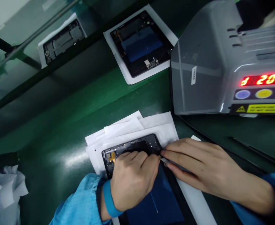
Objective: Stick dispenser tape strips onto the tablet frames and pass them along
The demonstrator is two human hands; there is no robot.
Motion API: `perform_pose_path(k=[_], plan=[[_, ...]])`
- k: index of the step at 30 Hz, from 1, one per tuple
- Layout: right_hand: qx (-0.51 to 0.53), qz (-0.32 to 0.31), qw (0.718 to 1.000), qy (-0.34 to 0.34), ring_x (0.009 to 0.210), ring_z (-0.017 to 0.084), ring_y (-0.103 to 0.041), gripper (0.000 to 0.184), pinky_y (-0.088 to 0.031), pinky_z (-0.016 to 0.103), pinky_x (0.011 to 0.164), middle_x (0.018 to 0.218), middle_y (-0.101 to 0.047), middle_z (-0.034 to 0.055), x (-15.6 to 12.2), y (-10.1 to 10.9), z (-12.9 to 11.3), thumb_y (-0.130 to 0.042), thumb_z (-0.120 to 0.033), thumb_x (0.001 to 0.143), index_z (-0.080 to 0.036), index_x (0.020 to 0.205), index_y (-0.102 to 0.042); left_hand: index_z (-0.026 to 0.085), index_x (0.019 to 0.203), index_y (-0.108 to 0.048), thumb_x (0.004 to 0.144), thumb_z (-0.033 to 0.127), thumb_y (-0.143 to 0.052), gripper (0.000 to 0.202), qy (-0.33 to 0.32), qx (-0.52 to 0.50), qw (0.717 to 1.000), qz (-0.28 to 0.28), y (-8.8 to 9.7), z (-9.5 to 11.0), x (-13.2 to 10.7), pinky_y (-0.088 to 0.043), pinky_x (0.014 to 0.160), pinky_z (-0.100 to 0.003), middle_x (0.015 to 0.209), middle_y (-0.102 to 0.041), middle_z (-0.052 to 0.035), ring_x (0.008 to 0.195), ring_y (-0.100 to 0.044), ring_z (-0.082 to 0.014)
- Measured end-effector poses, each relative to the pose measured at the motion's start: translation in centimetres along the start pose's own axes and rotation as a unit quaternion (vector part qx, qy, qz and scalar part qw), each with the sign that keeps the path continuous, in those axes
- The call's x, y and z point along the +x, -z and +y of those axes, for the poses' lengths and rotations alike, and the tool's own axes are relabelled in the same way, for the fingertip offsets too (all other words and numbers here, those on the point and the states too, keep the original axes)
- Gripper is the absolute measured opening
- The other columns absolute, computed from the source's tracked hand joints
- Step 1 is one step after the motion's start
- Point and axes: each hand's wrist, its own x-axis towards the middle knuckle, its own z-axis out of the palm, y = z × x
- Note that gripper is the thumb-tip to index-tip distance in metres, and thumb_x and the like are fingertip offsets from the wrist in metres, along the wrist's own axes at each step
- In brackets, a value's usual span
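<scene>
An open tablet back (132,147) with black frame and blue battery lies on a stack of white sheets (151,125) near me. My left hand (132,178), fingers curled, presses on the tablet's upper part. From the right comes my right hand (198,165), fingers stretched flat, its fingertips meeting the left fingertips at the tablet's top right edge. What is pinched between them is too small to tell. Both sleeves are light blue, and the left wrist wears a blue band.
A grey machine (212,62) with a red digit display and coloured buttons stands at the right. Two more open tablets on white sheets, one (141,42) and another (62,40), lie farther away on the green belt (69,109). Crumpled white wrapping (3,190) sits at lower left.
</scene>
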Motion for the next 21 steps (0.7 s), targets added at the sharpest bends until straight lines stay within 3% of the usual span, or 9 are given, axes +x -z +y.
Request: perform_pose_path(k=[16, 21], plan=[[-0.007, -0.026, 1.000, -0.007, 0.084, 0.017, -0.060, 0.022, -0.048, 0.029, 0.062, 0.095, -0.066, 0.0060, 0.01, -0.42, -0.10, -0.053, -0.025, 0.098, -0.015, 0.109, -0.068, 0.017, 0.076, -0.063, 0.101, 0.017, -0.050, 0.028, -0.014, -0.041, 0.999, 0.016, -0.80, -0.46, -0.09, -0.036, 0.053, -0.031, 0.061, -0.050, 0.0031, 0.052, -0.046, -0.0127], [-0.031, -0.050, 0.998, -0.002, 0.088, 0.018, -0.060, 0.028, -0.049, 0.031, 0.068, 0.099, -0.066, 0.0071, 0.12, -0.39, -0.41, -0.052, -0.026, 0.096, -0.014, 0.116, -0.068, 0.017, 0.078, -0.063, 0.099, 0.017, -0.052, 0.025, -0.012, -0.041, 0.999, 0.022, -0.72, -0.58, -0.21, -0.037, 0.055, -0.031, 0.062, -0.052, 0.0028, 0.054, -0.048, -0.0132]])
